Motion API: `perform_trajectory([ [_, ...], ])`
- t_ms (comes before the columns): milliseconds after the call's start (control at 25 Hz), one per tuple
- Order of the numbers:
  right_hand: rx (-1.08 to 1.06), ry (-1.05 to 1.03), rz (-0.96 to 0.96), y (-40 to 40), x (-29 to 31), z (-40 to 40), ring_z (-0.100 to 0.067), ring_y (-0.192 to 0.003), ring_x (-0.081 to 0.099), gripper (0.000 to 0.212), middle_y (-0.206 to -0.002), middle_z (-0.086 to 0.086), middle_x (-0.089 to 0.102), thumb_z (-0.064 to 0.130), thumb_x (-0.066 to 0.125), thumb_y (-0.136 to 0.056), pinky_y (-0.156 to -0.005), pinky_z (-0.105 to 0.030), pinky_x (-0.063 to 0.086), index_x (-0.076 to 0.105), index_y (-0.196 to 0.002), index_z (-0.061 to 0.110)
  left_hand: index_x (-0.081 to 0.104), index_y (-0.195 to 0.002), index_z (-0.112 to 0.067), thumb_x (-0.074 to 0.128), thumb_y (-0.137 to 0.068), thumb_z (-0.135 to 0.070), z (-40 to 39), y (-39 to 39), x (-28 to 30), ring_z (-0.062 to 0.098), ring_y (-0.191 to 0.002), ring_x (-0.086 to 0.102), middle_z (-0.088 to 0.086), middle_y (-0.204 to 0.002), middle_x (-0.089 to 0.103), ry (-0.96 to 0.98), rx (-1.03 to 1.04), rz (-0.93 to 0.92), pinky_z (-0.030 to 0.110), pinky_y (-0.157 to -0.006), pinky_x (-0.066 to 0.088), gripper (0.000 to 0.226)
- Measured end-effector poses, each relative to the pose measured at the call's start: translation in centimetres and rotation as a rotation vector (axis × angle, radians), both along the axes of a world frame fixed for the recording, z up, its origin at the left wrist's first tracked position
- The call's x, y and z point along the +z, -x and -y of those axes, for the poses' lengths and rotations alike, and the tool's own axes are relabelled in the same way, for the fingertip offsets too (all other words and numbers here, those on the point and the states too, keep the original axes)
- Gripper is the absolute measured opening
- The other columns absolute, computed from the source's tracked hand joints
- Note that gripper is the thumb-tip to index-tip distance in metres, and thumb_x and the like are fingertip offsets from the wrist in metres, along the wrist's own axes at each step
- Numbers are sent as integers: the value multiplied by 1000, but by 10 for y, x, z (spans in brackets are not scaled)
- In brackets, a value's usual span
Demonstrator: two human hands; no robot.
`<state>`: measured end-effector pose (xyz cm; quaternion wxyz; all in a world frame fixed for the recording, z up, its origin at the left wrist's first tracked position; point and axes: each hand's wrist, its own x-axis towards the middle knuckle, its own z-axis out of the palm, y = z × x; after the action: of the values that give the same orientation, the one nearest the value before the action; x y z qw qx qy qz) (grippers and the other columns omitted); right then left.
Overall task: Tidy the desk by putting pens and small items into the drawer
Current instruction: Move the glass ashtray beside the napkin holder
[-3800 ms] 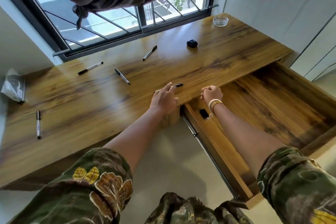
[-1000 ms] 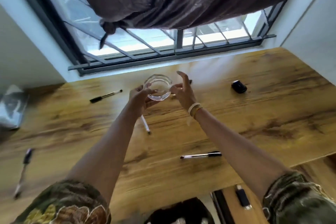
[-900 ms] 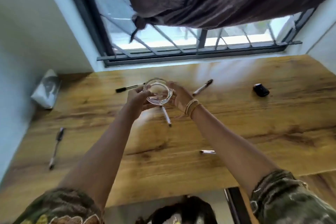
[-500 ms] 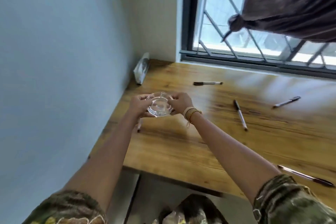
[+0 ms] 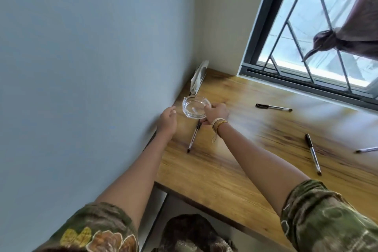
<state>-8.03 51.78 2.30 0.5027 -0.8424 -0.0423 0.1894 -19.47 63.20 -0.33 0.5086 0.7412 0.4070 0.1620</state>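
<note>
Right hand (image 5: 216,113) curled round right rim of glass ashtray (image 5: 194,109), pinching it, near desk's (image 5: 225,170) far left corner, by wall. Whether lifted or resting on wood: could not tell. Left hand (image 5: 167,121) just beside ashtray, fingers relaxed, gripping nothing. Pen (image 5: 194,136) lay under and just in front of ashtray. Three more pens (image 5: 273,107), (image 5: 313,153), (image 5: 367,149) scattered toward desk's right. Drawer out of view. Risks, as judged: smooth glass in one-sided pinch might slip and crack; set onto pen, might rock.

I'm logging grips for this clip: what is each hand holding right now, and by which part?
The right hand grips the glass ashtray by its right rim. The left hand holds nothing, open beside it.
</note>
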Motion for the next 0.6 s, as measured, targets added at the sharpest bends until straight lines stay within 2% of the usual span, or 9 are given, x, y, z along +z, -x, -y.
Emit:
perform_trajectory([
  [80,-59,1,-5,-13,-2,1,-18,-45,68,24,-73,-13,70,28,56,-89,-44,-31,57,71,-89,9,53,-136,-11,39,-101,-18,1,-1,-9,26,-129,49,9,-140,54,-133,-102,-66,33,-105,37,38],
  [200,-143,21,-35,-33,-9,2,-17,-42,66,23,-68,-9,70,32,54,-91,-39,-23,52,68,-88,14,47,-141,-13,41,-101,-20,1,-9,-28,24,-138,40,8,-149,45,-392,-279,-176,38,-113,33,41],
  [240,-176,27,-40,-40,-11,1,-18,-43,66,24,-68,-8,69,33,54,-91,-41,-24,54,69,-89,14,46,-142,-14,41,-100,-21,1,-11,-37,24,-141,36,8,-152,40,-491,-329,-215,39,-115,30,43],
  [320,-235,14,-59,-57,-12,-3,-24,-53,70,23,-65,-4,64,29,56,-92,-56,-33,60,70,-98,12,43,-144,-14,40,-101,-24,1,-13,-49,24,-143,31,7,-154,37,-647,-372,-263,38,-118,23,44],
  [360,-264,7,-74,-66,-13,-6,-27,-58,71,23,-67,-3,61,27,56,-92,-61,-37,61,69,-105,12,43,-144,-14,39,-101,-24,2,-14,-52,23,-143,32,7,-154,37,-698,-370,-266,38,-118,22,44],
  [440,-320,-10,-114,-86,-13,-14,-27,-57,70,27,-75,-6,59,23,59,-91,-62,-37,61,66,-114,10,46,-142,-14,39,-101,-25,3,-13,-55,23,-141,36,7,-151,42,-749,-346,-245,37,-117,24,43],
  [520,-370,-45,-163,-102,-7,-24,-24,-50,66,29,-78,-10,59,19,61,-91,-60,-38,61,62,-114,3,50,-140,-15,41,-100,-25,3,-12,-54,23,-139,39,6,-148,46,-770,-315,-222,37,-115,29,41],
  [600,-408,-75,-199,-117,-2,-35,-26,-51,66,30,-74,-14,55,18,61,-91,-61,-39,61,57,-113,-3,52,-138,-16,43,-100,-25,3,-13,-54,22,-138,41,5,-147,48,-787,-291,-211,34,-113,30,40],
])
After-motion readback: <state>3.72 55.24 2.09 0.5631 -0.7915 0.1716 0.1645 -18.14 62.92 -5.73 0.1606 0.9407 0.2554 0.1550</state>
